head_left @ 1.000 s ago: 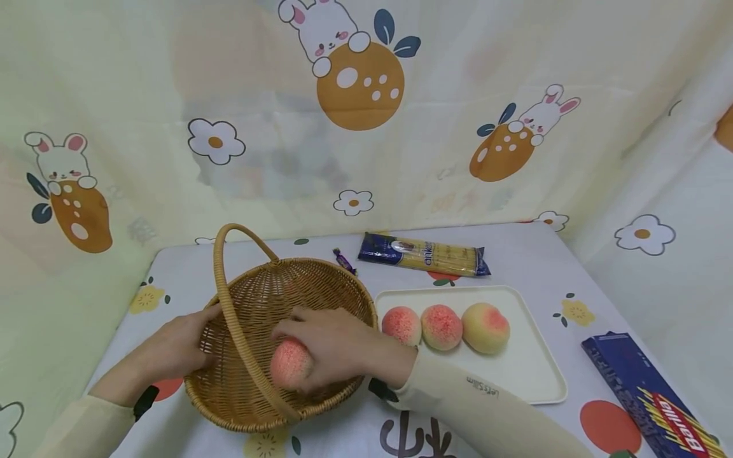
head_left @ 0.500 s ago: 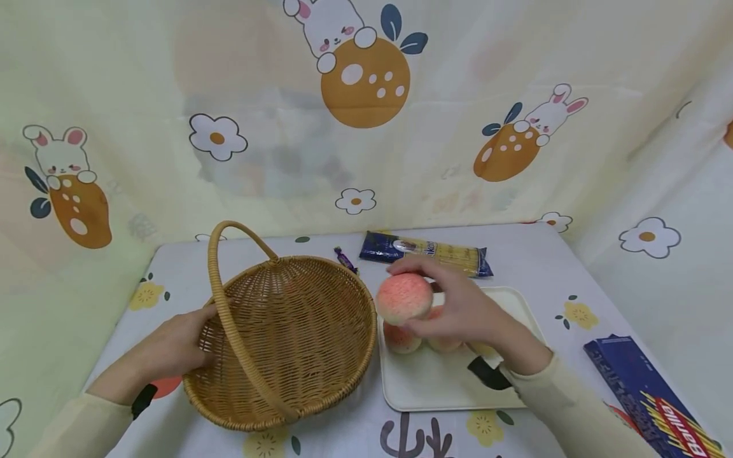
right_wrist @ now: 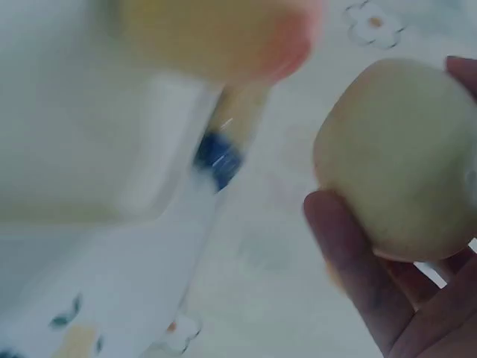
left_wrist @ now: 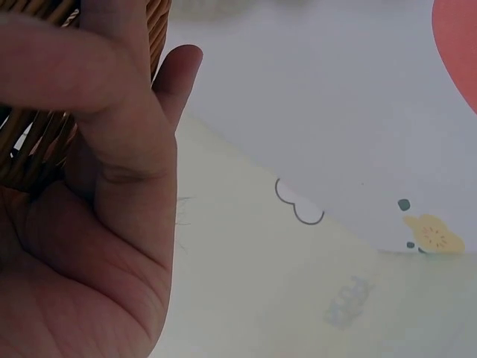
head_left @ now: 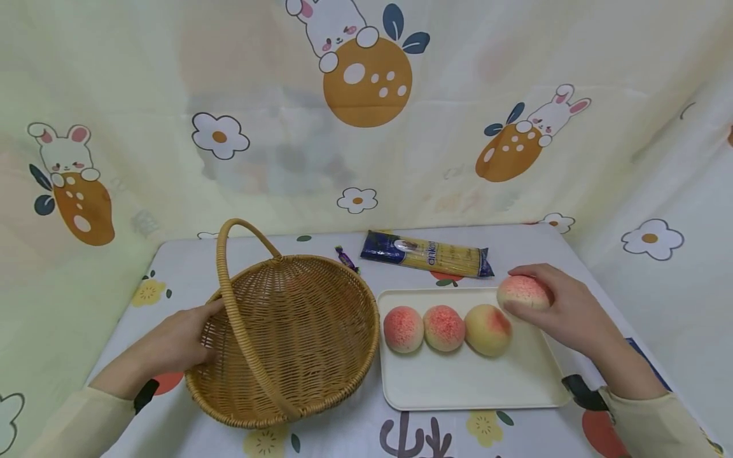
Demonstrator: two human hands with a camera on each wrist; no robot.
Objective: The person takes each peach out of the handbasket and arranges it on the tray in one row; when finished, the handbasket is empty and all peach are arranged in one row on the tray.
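My left hand (head_left: 177,340) grips the left rim of a wicker basket (head_left: 321,331), thumb inside, by the arched handle. A strip of the weave shows behind the fingers in the left wrist view. My right hand (head_left: 572,312) holds a pink-topped peach (head_left: 522,292) between thumb and fingers, over the far right corner of a white tray (head_left: 458,385). The peach's pale side faces the right wrist camera. On the tray, three peaches stand in a row: a red one (head_left: 403,329), another red one (head_left: 444,328) and a yellow one (head_left: 488,331) with a red patch.
Behind the tray lies a blue and yellow pasta packet (head_left: 426,253), with a small purple-wrapped candy (head_left: 347,259) to its left. A dark blue box (head_left: 647,362) is mostly hidden behind my right forearm. Patterned curtain cloth (head_left: 275,159) hangs around the table.
My right hand has lifted the peach out of the basket and carried it right, across the tray to its far right corner. The left hand keeps its grip on the basket.
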